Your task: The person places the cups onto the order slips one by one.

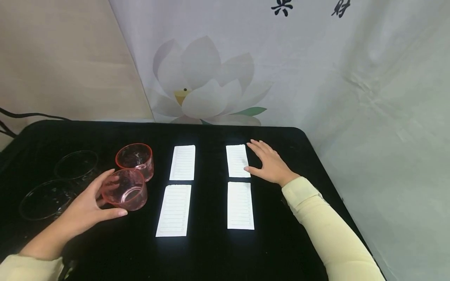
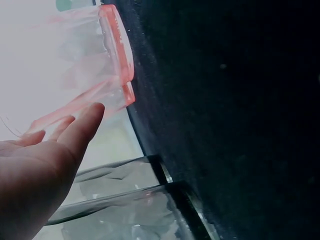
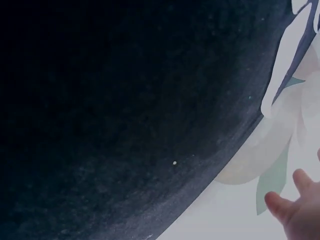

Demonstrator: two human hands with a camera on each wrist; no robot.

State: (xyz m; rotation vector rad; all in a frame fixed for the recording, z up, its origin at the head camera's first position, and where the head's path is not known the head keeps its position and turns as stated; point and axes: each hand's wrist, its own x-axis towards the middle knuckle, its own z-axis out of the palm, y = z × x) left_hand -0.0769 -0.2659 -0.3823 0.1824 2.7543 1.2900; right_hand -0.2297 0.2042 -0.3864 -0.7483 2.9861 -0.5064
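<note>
My left hand (image 1: 86, 205) is around the nearer pink clear glass (image 1: 135, 197), fingers showing through its far side and thumb along its near side. In the left wrist view, the fingertips (image 2: 92, 112) overlap the edge of the pink glasses. Just behind it, a second pink glass (image 1: 144, 168) stands upright. Beside the far right ruled paper slip (image 1: 237, 160), my right hand (image 1: 270, 162) has its fingers spread and holds nothing; the thumb overlaps the slip's right edge. Part of that hand shows at the right wrist view's lower corner.
Two clear glasses with dark rims, one farther (image 1: 76, 164) and one nearer (image 1: 47, 200), stand left of my left hand. More ruled slips lie on the black table (image 1: 211, 253): far left (image 1: 183, 162), near left (image 1: 174, 210), near right (image 1: 240, 205). A lotus-printed cloth (image 1: 299, 78) hangs behind.
</note>
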